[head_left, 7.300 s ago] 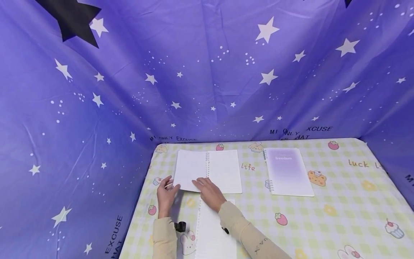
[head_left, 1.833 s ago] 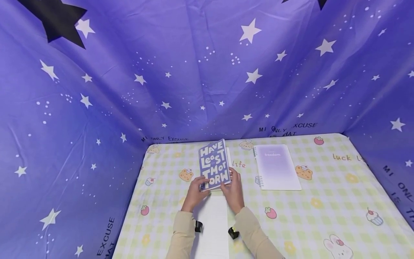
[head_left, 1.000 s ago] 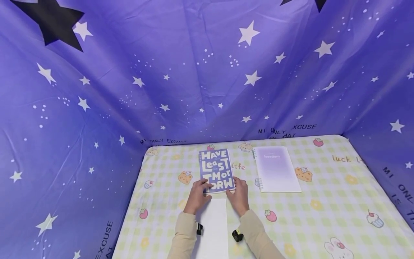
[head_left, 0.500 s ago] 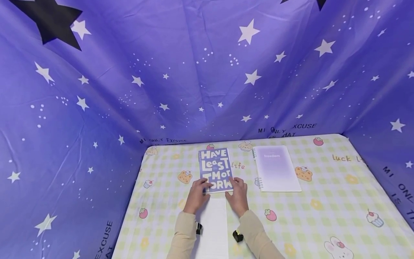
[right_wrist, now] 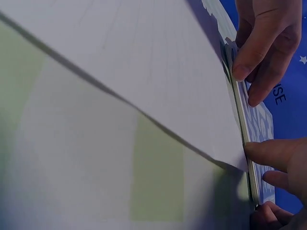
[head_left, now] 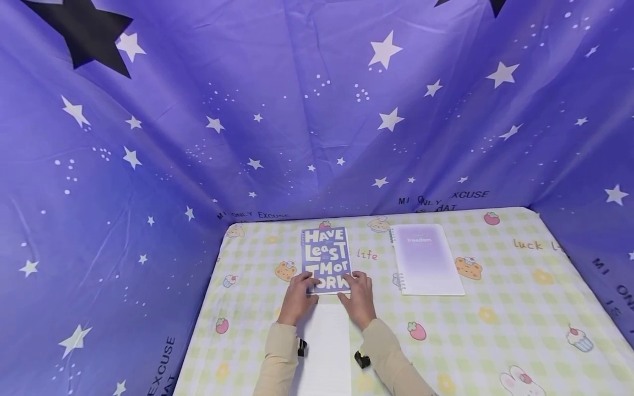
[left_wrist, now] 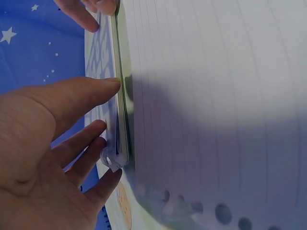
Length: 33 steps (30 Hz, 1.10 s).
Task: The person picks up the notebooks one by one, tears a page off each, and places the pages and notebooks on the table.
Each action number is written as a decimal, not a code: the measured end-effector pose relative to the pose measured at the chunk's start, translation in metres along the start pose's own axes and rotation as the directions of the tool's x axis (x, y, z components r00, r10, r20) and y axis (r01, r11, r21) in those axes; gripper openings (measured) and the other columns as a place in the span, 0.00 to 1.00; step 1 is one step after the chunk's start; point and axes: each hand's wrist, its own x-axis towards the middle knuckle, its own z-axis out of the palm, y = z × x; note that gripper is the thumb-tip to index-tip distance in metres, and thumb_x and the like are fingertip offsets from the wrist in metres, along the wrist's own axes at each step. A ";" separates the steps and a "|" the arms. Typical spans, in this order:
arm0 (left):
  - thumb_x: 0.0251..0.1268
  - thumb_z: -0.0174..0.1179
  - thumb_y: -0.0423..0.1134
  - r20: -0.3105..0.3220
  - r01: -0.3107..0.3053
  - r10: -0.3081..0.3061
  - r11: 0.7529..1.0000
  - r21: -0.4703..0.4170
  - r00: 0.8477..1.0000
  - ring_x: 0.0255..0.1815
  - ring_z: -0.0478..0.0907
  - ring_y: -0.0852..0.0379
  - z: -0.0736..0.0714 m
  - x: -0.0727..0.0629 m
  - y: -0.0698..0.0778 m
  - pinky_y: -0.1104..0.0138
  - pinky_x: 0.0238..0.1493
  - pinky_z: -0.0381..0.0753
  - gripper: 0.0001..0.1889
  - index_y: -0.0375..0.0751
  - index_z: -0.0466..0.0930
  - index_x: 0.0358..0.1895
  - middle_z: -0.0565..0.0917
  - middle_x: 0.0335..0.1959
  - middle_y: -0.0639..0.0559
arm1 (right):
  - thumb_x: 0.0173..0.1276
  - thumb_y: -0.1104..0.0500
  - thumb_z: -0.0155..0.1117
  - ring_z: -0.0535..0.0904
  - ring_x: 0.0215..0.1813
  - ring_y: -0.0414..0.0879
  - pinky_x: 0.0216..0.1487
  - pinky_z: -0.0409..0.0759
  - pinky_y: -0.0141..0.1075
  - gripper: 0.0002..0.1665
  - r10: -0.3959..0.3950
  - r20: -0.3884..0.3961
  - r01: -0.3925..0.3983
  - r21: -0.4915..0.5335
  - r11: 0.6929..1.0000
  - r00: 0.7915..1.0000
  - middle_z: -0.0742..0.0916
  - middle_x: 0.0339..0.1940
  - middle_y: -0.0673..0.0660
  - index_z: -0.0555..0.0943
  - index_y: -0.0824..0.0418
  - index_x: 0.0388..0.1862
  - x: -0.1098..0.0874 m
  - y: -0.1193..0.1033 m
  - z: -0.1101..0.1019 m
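Observation:
A closed spiral notebook (head_left: 326, 256) with a blue-purple cover and big white letters lies flat at the back of the table, coil on its left. My left hand (head_left: 297, 300) holds its near left corner. In the left wrist view, the thumb (left_wrist: 103, 88) meets the near edge, with fingers on the cover and by the coil. My right hand (head_left: 360, 300) holds the near right corner, thumb (right_wrist: 268, 151) on the near edge. A loose lined sheet (head_left: 324, 346) with punched holes lies in front of the notebook, between my forearms.
A second spiral notebook (head_left: 428, 267), pale purple and marked "freedom", lies to the right. A green-checked cloth (head_left: 495, 352) with cartoon prints covers the table. A purple star-patterned curtain (head_left: 277, 110) surrounds its back and sides.
The notebook lay open 7.3 seconds ago. By 1.8 seconds ago it was closed, tilted in both hands. Since then it has come down flat, turned straighter and shifted slightly left.

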 end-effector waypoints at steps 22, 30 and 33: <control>0.51 0.72 0.30 -0.027 0.101 -0.101 0.995 -0.029 0.994 0.65 0.70 0.36 -0.004 -0.002 -0.002 0.43 0.68 0.68 0.16 0.36 0.86 0.46 0.78 0.61 0.35 | 0.57 0.65 0.74 0.68 0.58 0.61 0.62 0.72 0.54 0.29 -0.036 0.033 0.036 -0.006 0.999 0.999 0.74 0.60 0.68 0.80 0.65 0.59 0.003 -0.009 0.000; 0.49 0.68 0.28 -0.150 0.008 -0.020 0.997 -0.075 0.988 0.58 0.74 0.36 0.002 -0.006 0.012 0.45 0.63 0.72 0.16 0.31 0.84 0.45 0.81 0.52 0.35 | 0.57 0.66 0.73 0.70 0.58 0.62 0.63 0.72 0.53 0.28 -0.065 -0.012 0.065 0.027 0.998 0.998 0.76 0.58 0.67 0.80 0.67 0.59 0.007 -0.003 -0.011; 0.50 0.68 0.27 -0.130 0.014 -0.028 0.994 -0.109 0.991 0.59 0.74 0.37 0.006 -0.005 0.016 0.45 0.64 0.72 0.16 0.31 0.84 0.46 0.81 0.53 0.35 | 0.58 0.66 0.72 0.71 0.58 0.61 0.63 0.73 0.54 0.28 -0.071 -0.021 0.072 0.039 0.997 0.997 0.77 0.57 0.66 0.79 0.67 0.59 0.006 -0.001 -0.017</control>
